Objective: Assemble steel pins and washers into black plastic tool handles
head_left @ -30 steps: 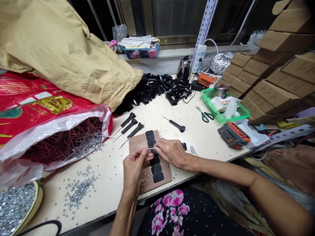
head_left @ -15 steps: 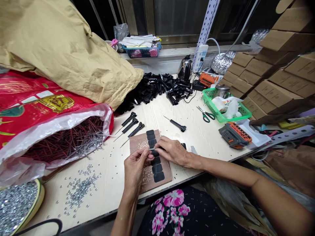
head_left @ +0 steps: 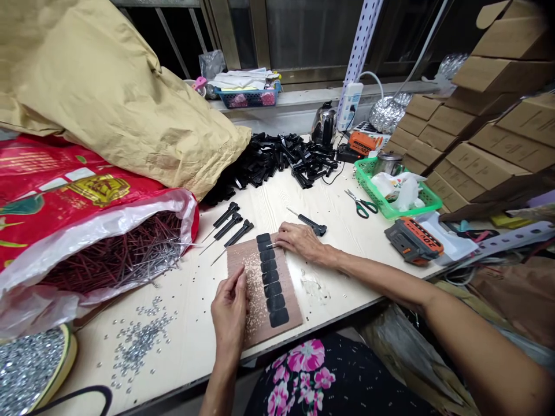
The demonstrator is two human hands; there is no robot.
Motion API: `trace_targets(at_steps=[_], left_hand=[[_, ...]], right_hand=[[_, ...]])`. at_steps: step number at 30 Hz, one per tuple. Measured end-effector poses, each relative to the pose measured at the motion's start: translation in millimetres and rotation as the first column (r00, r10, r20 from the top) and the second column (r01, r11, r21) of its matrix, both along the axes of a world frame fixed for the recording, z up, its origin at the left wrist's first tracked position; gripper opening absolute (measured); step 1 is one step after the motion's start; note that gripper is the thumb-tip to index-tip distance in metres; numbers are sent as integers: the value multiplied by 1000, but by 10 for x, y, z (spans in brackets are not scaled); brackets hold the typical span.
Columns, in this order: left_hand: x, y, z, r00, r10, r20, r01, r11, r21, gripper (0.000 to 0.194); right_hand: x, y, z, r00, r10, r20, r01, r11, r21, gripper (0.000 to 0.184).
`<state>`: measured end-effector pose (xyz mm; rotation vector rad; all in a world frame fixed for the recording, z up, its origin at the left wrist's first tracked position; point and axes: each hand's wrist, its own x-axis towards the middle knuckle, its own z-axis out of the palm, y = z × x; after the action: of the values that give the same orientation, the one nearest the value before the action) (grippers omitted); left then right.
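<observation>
Our left hand (head_left: 229,305) has drawn apart from our right hand (head_left: 306,241), so their joint handling seems over; its fingers lie together over the left edge of the board (head_left: 295,306), though we cannot tell whether they hold anything. Beyond them, the right fingers grasp a thin strip (head_left: 271,245), short and pale, poking from their tips above the upper black patches (head_left: 276,303).

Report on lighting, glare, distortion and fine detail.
In the head view, the tabletop is bright, the window dark; also there, the kettle and foil bundle carry highlights; the same head view seems to stretch the cardboard boxes near its right edge, and shows the silver piece in the right hand too small to identify.
</observation>
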<state>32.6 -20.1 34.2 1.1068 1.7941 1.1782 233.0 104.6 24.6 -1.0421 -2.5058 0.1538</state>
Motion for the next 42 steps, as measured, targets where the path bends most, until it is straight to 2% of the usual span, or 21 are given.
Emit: trace_targets(at_steps=[3, 6, 7, 8, 10, 11, 12, 13, 15, 16, 17, 18, 19, 20, 21, 23, 25, 29, 35, 39, 42], left_hand=[[32, -7, -73, 994, 24, -103, -21, 999, 33, 45], [65, -21, -121, 983, 63, -173, -50, 996, 79, 42], [72, -27, -131, 982, 79, -173, -65, 994, 86, 43], [77, -34, -139, 982, 93, -165, -79, 993, 88, 45], [81, -45, -148, 982, 116, -148, -103, 991, 90, 48], [81, -49, -151, 982, 120, -143, -108, 990, 89, 48], [80, -51, -152, 982, 123, -145, -111, 990, 89, 49], [79, -52, -152, 980, 123, -153, -111, 990, 87, 48], [79, -51, -151, 976, 125, -179, -111, 990, 87, 46], [80, -50, -149, 974, 124, -190, -109, 990, 87, 46], [83, -50, -148, 973, 124, -197, -109, 990, 88, 45], [86, -51, -147, 973, 125, -196, -110, 990, 86, 45], [90, -52, -146, 974, 126, -187, -113, 990, 80, 45], [93, -53, -147, 976, 130, -172, -119, 990, 72, 45], [96, -54, -148, 979, 135, -155, -126, 990, 64, 46], [100, -54, -153, 981, 143, -131, -137, 989, 52, 46], [99, -52, -161, 982, 145, -125, -139, 989, 52, 45], [96, -46, -176, 984, 131, -121, -125, 991, 50, 47], [115, -42, -162, 980, 142, -140, -134, 989, 67, 47], [111, -54, -146, 980, 130, -152, -121, 990, 68, 47], [79, -53, -155, 977, 119, -179, -111, 992, 54, 48]], right_hand=[[43, -160, -84, 985, 161, 59, -164, 985, 51, 27], [78, -310, -83, 886, 443, 136, -457, 884, 100, 25], [73, -316, -64, 880, 455, 138, -470, 877, 105, 24], [60, -304, -42, 900, 416, 127, -430, 897, 105, 24], [23, -265, 1, 974, 213, 72, -219, 971, 92, 27], [5, -260, 15, 987, 146, 61, -151, 985, 86, 28], [-8, -270, 25, 982, 178, 63, -183, 979, 90, 30], [-16, -293, 31, 947, 312, 73, -319, 943, 100, 30], [-22, -331, 38, 821, 562, 96, -570, 810, 134, 27], [-24, -326, 41, 807, 585, 87, -591, 794, 142, 26], [-27, -301, 44, 861, 507, 50, -508, 850, 137, 29], [-33, -262, 45, 934, 356, 15, -355, 928, 115, 35], [-39, -220, 43, 970, 244, 16, -244, 966, 87, 42], [-44, -187, 35, 979, 203, 35, -205, 977, 66, 51], [-48, -175, 25, 981, 189, 37, -191, 980, 57, 55], [-45, -219, -2, 920, 384, 75, -388, 919, 62, 42], [-30, -316, -26, 884, 459, 87, -465, 882, 69, 30], [-1, -438, -65, 912, 405, 61, -408, 912, 47, 31], [-58, -428, -81, 915, 399, 59, -400, 916, 4, 30], [104, -403, 172, 938, 340, 65, -329, 935, -133, 27], [677, -544, 483, 968, 244, 56, -216, 928, -302, 23]])
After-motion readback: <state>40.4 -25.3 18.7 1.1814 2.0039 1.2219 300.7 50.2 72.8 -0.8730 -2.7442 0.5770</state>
